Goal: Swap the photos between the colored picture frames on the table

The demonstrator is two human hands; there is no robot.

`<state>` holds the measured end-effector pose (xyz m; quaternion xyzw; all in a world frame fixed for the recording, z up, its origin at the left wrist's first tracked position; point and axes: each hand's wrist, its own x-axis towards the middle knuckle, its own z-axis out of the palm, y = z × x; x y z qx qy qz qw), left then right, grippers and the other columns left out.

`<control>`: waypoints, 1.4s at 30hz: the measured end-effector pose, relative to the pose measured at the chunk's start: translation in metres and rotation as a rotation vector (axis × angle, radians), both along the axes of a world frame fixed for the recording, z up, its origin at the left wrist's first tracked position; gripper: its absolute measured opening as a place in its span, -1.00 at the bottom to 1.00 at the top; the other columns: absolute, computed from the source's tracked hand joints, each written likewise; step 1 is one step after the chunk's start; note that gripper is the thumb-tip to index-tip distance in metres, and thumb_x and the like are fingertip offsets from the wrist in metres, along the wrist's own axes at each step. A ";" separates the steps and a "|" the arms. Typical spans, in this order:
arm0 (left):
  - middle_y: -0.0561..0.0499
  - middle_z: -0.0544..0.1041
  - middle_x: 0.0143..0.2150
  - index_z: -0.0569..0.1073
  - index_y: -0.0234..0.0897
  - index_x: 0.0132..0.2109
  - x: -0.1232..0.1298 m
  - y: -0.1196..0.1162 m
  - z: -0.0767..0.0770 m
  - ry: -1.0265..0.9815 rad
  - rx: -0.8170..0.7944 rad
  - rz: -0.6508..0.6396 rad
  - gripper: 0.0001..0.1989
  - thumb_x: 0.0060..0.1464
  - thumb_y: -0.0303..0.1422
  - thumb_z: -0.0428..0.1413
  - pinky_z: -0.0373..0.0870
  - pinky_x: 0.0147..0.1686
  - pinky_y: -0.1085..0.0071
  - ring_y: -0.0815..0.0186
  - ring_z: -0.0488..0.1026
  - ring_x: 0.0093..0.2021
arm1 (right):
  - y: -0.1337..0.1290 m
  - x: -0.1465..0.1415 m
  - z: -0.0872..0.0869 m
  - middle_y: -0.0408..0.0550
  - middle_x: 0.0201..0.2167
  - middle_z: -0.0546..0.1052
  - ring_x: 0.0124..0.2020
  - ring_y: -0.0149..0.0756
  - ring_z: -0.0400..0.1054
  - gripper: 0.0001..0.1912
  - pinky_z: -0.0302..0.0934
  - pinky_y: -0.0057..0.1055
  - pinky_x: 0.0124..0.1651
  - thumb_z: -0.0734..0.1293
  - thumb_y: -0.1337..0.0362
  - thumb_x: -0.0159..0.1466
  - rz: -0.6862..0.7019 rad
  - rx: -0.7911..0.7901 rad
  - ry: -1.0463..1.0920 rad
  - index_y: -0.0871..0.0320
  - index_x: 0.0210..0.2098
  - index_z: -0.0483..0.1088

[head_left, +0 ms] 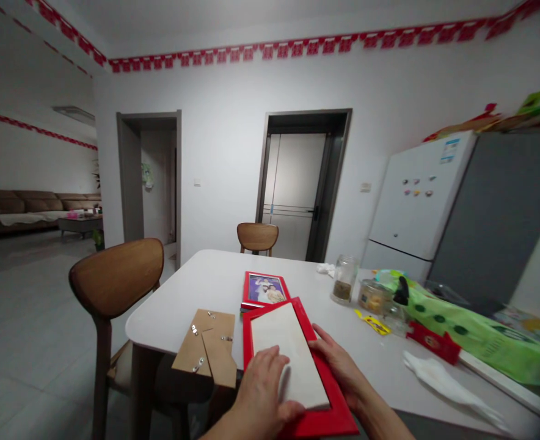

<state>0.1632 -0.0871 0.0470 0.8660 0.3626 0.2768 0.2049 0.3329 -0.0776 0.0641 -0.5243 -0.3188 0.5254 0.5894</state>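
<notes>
A red picture frame (pixel 340 415) lies tilted near the table's front edge, partly above my lap. A blank white sheet (pixel 292 342) sits at a slant inside its border. My left hand (pixel 265 391) rests on the sheet's lower left part, fingers apart and thumb near the bottom edge. Gripping the frame's right side is my right hand (pixel 336 360), its fingertips at the red border. To the left, a brown backing board (pixel 192 348) with metal clips and a stand leg juts over the table edge. Behind lies another red frame (pixel 248 287) holding a photo of people.
On the white table (pixel 182 284), a glass jar (pixel 343 281) and a clear container (pixel 371 297) stand to the right. Near them lie a yellow packet (pixel 376 324), a red box (pixel 432 343), a green bag (pixel 476 330) and white tissue (pixel 444 382). A wooden chair (pixel 118 275) stands left.
</notes>
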 end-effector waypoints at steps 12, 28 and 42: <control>-0.15 0.33 -0.01 0.16 -0.31 0.07 0.004 -0.009 0.008 -0.011 0.308 -0.109 -0.51 -0.07 -0.52 -0.05 0.35 -0.16 0.23 0.15 0.29 -0.07 | -0.002 -0.010 0.006 -0.27 -0.70 0.41 -0.68 -0.40 0.27 -0.17 0.13 -0.51 -0.58 0.31 0.28 -0.06 0.058 0.081 -0.101 0.10 0.15 -0.13; 0.03 0.45 -0.38 0.17 -0.34 0.03 -0.083 0.026 -0.037 -0.630 -0.449 0.336 -0.51 -0.08 -0.28 0.01 0.26 -0.51 0.49 0.32 0.40 -0.46 | 0.014 0.046 -0.044 0.09 -0.39 0.51 -0.37 -0.21 0.38 -0.51 0.16 -0.40 -0.28 0.14 0.27 0.01 -0.097 -0.123 -1.215 0.38 -0.09 0.31; -0.09 0.36 -0.03 0.24 -0.25 0.02 -0.088 0.010 -0.015 0.153 -0.029 0.443 -0.60 -0.04 -0.37 -0.06 0.20 -0.12 0.36 0.19 0.29 -0.04 | 0.013 0.048 -0.047 0.14 -0.23 0.48 -0.21 -0.14 0.35 -0.55 0.12 -0.33 -0.13 0.10 0.20 0.08 -0.048 -0.148 -1.401 0.30 -0.13 0.35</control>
